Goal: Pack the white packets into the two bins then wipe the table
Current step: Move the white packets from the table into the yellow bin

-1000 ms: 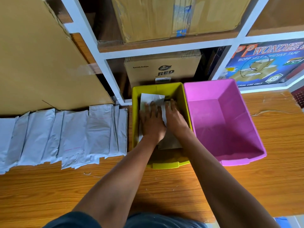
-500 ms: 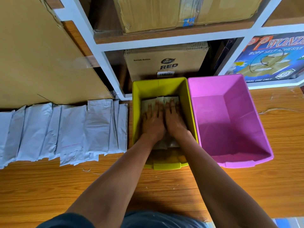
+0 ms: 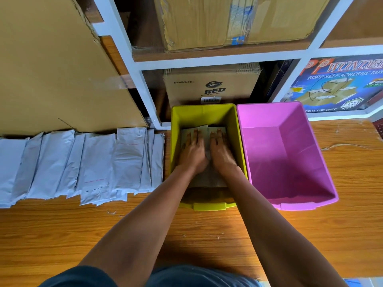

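Both hands are sitting down inside the yellow bin (image 3: 204,112) right now; the left hand (image 3: 191,153) and the right hand (image 3: 221,153) are lying flat side by side, fingers straight and spread, pressing on the white packets in the bin (image 3: 204,131); neither one is gripping anything. The pink bin (image 3: 290,121) is standing just beside the yellow one on its right, walls touching or nearly so, and it's showing only bare plastic inside. A long row of white packets (image 3: 83,162) is lying overlapped on the wooden surface (image 3: 62,235) to the left of the yellow bin, backed up against a big cardboard sheet (image 3: 51,69). Behind the 2 bins a white shelf frame (image 3: 149,104) is holding a Dabur RED carton (image 3: 211,85) and a blue tape box (image 3: 342,83).
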The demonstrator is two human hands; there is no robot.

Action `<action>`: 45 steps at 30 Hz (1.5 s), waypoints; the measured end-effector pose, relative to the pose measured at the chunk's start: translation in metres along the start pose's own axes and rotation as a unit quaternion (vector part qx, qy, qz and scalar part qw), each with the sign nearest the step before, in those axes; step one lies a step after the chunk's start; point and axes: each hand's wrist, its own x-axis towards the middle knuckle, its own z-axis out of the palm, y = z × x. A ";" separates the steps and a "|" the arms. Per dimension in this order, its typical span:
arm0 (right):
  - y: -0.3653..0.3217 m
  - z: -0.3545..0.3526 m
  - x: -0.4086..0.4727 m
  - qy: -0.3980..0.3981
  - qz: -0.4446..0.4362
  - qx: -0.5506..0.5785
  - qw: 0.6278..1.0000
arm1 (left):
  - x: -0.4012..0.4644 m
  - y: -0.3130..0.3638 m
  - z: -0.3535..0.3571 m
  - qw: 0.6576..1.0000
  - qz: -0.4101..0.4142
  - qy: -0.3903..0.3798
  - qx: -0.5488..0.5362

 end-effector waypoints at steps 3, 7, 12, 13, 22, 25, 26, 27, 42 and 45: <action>-0.006 -0.013 -0.014 0.063 -0.014 0.069 0.995 | -0.018 0.009 -0.019 0.998 0.019 0.051 -0.043; -0.022 -0.031 -0.030 0.142 -0.049 0.130 0.980 | -0.047 0.014 -0.046 0.978 0.072 0.184 -0.070; -0.068 -0.051 -0.048 0.207 -0.093 0.170 0.959 | -0.077 -0.006 -0.078 0.957 0.072 0.269 -0.082; -0.078 -0.053 -0.052 0.217 -0.099 0.175 0.955 | -0.083 -0.012 -0.084 0.953 0.070 0.283 -0.078; -0.188 -0.050 -0.067 0.331 -0.126 0.189 0.916 | -0.125 -0.125 -0.118 0.949 0.029 0.312 -0.043; -0.237 -0.034 -0.064 0.338 -0.145 0.173 0.914 | -0.139 -0.173 -0.128 0.952 0.009 0.304 -0.020; -0.249 -0.027 -0.062 0.329 -0.140 0.173 0.918 | -0.143 -0.186 -0.130 0.955 -0.002 0.297 -0.013; -0.263 -0.019 -0.061 0.316 -0.132 0.174 0.923 | -0.147 -0.202 -0.131 0.958 -0.016 0.286 -0.008; -0.306 0.065 -0.024 0.035 -0.027 0.054 0.998 | -0.123 -0.300 -0.114 0.992 -0.081 0.096 0.028; -0.306 0.069 -0.014 0.010 -0.017 0.055 0.998 | -0.112 -0.308 -0.109 0.994 -0.072 0.081 0.033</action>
